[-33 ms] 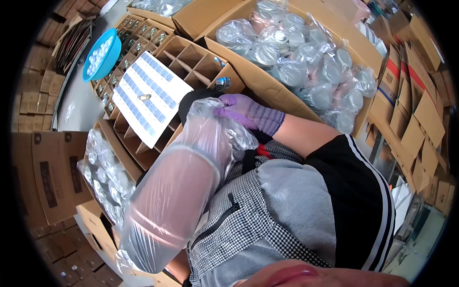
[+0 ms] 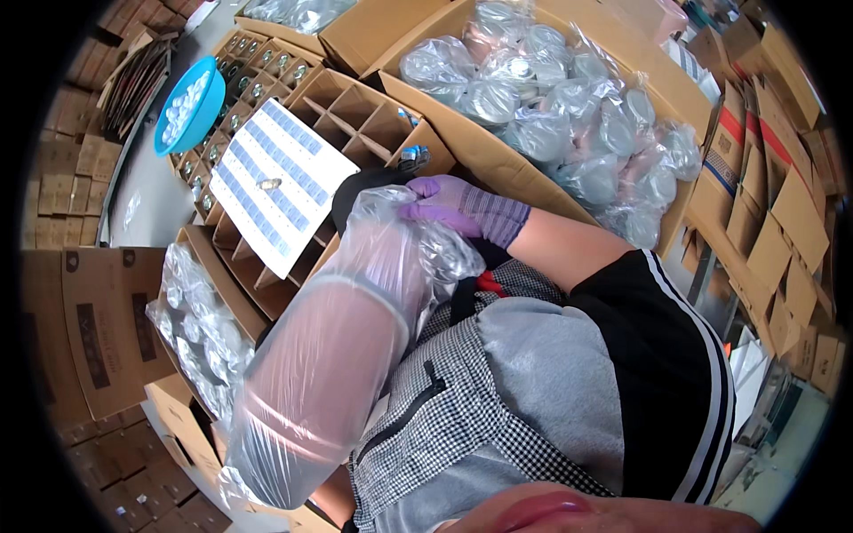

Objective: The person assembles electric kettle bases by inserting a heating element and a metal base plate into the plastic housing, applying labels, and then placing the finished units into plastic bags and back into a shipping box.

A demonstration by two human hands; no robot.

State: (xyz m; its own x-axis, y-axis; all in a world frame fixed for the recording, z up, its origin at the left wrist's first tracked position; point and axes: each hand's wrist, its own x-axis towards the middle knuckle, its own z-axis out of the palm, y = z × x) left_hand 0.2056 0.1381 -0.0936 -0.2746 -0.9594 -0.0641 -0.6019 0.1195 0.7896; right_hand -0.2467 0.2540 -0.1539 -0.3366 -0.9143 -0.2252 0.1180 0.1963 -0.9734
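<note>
right hand (image 2: 458, 209), in a purple glove, pinches the top of the plastic bag (image 2: 342, 346) lying across the lap. left hand is hidden by the bag; its state cannot be told. divided box (image 2: 360, 115) and sticker sheet (image 2: 280, 182) lie just beyond; box of bagged jars (image 2: 569, 115) stands to the right.

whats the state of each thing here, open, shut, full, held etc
right hand: gloved, gripping the top of the bagged stack
left hand: hidden
bagged stack: wrapped in clear plastic, tilted across the lap
divider box: open, near cells empty, far cells hold jars
label sheet: lying flat on the dividers
big carton: open, full of bagged items
blue bowl: holds small white pieces
left carton: open, holds bagged items
</note>
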